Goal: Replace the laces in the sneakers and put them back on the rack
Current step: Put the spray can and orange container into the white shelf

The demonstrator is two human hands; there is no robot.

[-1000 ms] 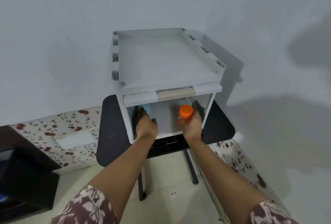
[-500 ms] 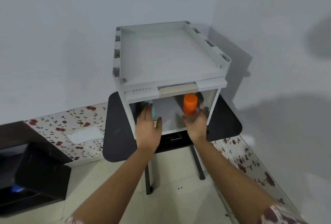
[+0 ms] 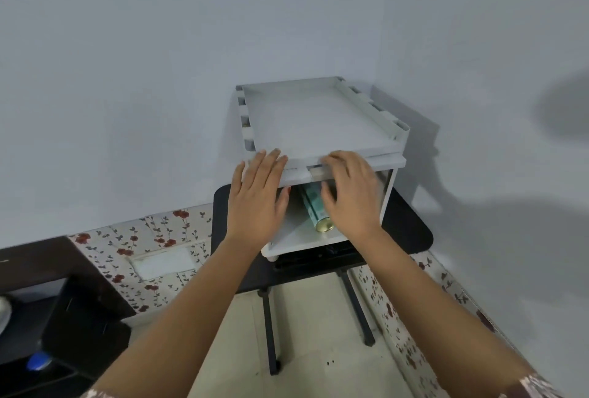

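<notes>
- Both hands are up at the front edge of the white rack [image 3: 322, 123] — left hand [image 3: 255, 203] flat with its fingers spread, right hand [image 3: 349, 193] curved, with its fingertips [image 3: 334, 158] on the lip above the beige handle [image 3: 315, 172].
- Neither grip is closed on anything; both are open, palms facing the rack's front.
- The sneakers? Not in view, and no laces either. The rack's top tray is bare, and the compartment below shows only a green can [image 3: 314, 206] lying on its side, its metal end facing out.
- The rack stands on a small black worktop [image 3: 411, 232] pushed into the corner, on thin legs over a tiled floor.
- Handling, as a judgement: the rack looks like light, stiff plastic or thin board, so it would probably slide or tip on that narrow worktop if pulled by the front lip alone.
- Best hold, I'd say, is one hand at each side wall, or one steadying the top while the other works the handle.
- The can is smooth and round — likely to roll out if the rack tilts forward.
- Sneakers should be soft-bodied and light; take them by the heel or collar once they turn up, while laces are limp and need pinching near the tip.
</notes>
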